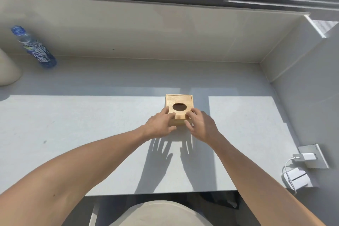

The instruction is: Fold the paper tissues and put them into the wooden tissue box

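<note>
The wooden tissue box (pixel 181 99) stands on the grey table (pixel 91 124), a little right of centre, its lid on and a dark oval hole in the top. My left hand (pixel 159 124) rests against the box's near left corner, fingers on the lid's edge. My right hand (pixel 200 124) touches the near right corner, fingertips on the lid and thumb at the front face. Both hands have fingers spread and lie on the box rather than closing round it. No paper tissue shows anywhere; the hole looks dark inside.
A blue drink bottle (pixel 34 48) stands at the far left, next to a beige rounded object (pixel 7 69). A wall socket with a white charger (pixel 310 156) and a white adapter (pixel 297 180) sit at the right edge. Walls close the back and right.
</note>
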